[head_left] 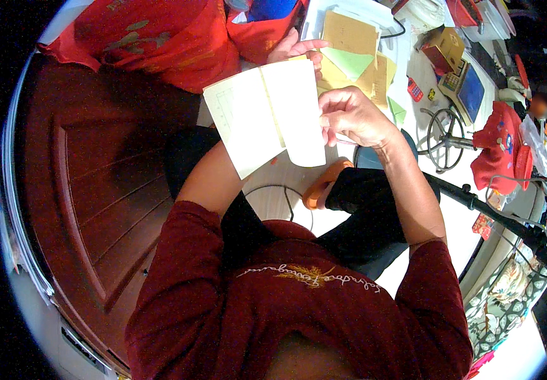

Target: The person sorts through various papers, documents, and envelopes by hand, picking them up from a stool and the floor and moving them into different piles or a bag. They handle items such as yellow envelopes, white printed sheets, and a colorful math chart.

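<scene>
A pale cream folded paper [241, 120] is held up in front of my lap, with a yellowish strip down its middle and faint printed lines on its left part. Behind its upper edge, my left hand [293, 49] grips it; the index finger sticks out to the right, and the palm is mostly hidden. At the right edge, the thumb and fingertips of my right hand [352, 117] are pinched together against the paper. Just beyond both hands lie brown envelopes [350, 35] and a green paper piece [347, 62].
A white plastic tray [314, 19] sits under the envelopes. Red bags [159, 44] are at the far left beside a dark red wooden door panel [115, 183]. To the right are a calculator [454, 82], a black round stand [444, 139] and a dark pole [508, 218]. A cable [286, 190] crosses the floor.
</scene>
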Demonstrator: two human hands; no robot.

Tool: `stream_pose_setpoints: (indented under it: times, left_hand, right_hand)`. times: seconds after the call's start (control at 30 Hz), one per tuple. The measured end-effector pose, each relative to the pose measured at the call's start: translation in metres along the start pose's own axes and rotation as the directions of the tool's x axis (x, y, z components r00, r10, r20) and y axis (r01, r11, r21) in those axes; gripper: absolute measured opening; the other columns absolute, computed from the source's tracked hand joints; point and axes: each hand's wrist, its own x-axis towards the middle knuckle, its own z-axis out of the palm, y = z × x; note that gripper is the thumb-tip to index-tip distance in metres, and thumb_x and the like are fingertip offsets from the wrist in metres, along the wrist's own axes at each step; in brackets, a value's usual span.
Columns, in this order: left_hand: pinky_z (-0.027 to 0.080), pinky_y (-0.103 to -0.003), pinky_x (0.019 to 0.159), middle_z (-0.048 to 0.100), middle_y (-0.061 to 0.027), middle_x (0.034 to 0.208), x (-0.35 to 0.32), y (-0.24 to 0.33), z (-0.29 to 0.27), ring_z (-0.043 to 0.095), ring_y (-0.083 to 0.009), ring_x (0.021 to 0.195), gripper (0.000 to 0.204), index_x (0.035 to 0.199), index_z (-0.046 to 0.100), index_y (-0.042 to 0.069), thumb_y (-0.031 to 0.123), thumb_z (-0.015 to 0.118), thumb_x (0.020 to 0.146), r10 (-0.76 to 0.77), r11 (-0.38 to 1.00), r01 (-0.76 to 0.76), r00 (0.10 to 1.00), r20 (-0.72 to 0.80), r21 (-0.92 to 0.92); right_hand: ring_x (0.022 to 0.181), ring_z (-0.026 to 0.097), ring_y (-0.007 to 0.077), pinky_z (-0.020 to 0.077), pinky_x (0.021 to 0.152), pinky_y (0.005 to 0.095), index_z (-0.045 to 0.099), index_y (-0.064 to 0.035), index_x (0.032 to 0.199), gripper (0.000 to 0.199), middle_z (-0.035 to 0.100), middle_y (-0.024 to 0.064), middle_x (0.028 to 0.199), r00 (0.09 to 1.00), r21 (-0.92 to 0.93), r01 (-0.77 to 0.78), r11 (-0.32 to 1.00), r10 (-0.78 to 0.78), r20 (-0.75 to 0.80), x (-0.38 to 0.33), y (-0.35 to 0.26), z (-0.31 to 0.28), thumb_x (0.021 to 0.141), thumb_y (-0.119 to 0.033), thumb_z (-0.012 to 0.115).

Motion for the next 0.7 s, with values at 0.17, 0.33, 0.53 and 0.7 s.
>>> stream_pose_setpoints:
  times: [0.17,0.33,0.53,0.7]
  left_hand:
    - [0.043,-0.034,0.067,0.052,-0.0065,0.079,0.002,0.001,0.008,0.048,-0.0200,0.067,0.069,0.123,0.040,0.000,0.056,0.017,0.090,0.022,0.994,-0.001,0.981,-0.192,0.111]
    - [0.039,-0.031,0.064,0.049,-0.0056,0.075,-0.004,-0.004,0.011,0.043,-0.0183,0.066,0.067,0.123,0.041,0.000,0.055,0.022,0.090,0.103,0.990,-0.088,0.986,-0.130,0.112]
    - [0.040,-0.031,0.065,0.050,-0.0047,0.072,-0.007,-0.004,0.027,0.046,-0.0180,0.064,0.062,0.117,0.047,0.000,0.053,0.027,0.090,0.127,0.986,-0.084,0.939,-0.321,0.145]
    - [0.043,-0.032,0.067,0.054,-0.0043,0.070,-0.015,-0.004,0.011,0.051,-0.0186,0.061,0.055,0.109,0.051,0.000,0.050,0.037,0.089,0.248,0.966,-0.197,0.891,-0.379,0.169]
  right_hand:
    - [0.057,0.060,0.0145,0.0484,0.049,0.0232,0.058,0.0032,0.087,0.015,0.062,0.0096,0.071,0.999,0.004,-0.015,1.000,0.015,-0.033,-0.001,-0.001,0.001,0.077,-0.008,0.060]
    - [0.051,0.059,0.0137,0.0492,0.047,0.0214,0.059,0.0023,0.082,0.008,0.061,0.0100,0.068,0.997,0.008,-0.032,0.999,0.033,-0.076,-0.002,-0.007,0.006,0.077,-0.004,0.060]
    - [0.069,0.061,0.0138,0.0502,0.059,0.0228,0.057,0.0013,0.089,0.016,0.061,0.0088,0.079,0.995,0.064,0.047,0.997,-0.041,-0.088,0.001,0.000,-0.004,0.077,-0.007,0.063]
    - [0.119,0.038,0.0277,0.0365,0.095,0.0399,0.044,-0.0089,0.118,0.070,0.038,0.0128,0.128,0.868,-0.699,0.373,0.610,-0.495,0.032,0.006,0.003,0.027,0.060,-0.026,0.078]
